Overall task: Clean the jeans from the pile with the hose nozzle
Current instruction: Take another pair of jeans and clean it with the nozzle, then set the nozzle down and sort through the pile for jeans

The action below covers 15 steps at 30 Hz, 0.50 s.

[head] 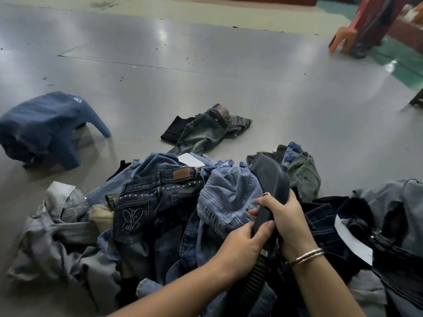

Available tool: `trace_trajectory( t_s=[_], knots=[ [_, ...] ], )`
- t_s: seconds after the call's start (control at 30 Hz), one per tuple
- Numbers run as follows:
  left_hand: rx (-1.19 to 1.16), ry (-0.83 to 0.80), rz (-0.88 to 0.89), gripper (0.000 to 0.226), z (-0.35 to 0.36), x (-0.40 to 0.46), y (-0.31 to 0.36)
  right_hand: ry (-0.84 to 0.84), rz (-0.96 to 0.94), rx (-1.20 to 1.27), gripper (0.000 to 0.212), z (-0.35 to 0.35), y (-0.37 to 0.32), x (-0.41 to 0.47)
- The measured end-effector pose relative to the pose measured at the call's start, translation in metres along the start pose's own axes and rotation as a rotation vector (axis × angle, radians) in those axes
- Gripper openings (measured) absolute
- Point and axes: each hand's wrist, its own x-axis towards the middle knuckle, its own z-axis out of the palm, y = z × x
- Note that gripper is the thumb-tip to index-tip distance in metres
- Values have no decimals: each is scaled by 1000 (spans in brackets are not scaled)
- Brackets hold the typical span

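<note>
fingers [263,200] around hose nozzle [272,177]

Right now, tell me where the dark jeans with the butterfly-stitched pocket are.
The dark jeans with the butterfly-stitched pocket lie on the pile's left-centre in the head view, left of the light-blue denim beside the black hose nozzle.

Glossy grey floor [206,65] with light glare, blue plastic stool [45,124] left, perhaps orange chair legs [343,37] far right.

We see the pile [174,216] at six o'clock on the floor [206,72], a stool [45,126] at nine, loose jeans [206,129] beyond, a chair [357,35] at one.
</note>
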Motion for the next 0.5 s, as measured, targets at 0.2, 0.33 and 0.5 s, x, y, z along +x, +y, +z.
trace_trajectory(
  t_s=[0.2, 0.33, 0.5],
  knots=[
    [-258, -63, -73, 26, -1, 5, 1, -36, -21, -22, 29, 7, 3, 0],
    [-57, 98, 41, 44, -32, 16, 6, -257, -12, -76, 50, 5, 5, 13],
    [191, 399, -33, 27, -126, 68, -1, -201, 68, -1159, 117, 1, 62, 49]
  ],
)
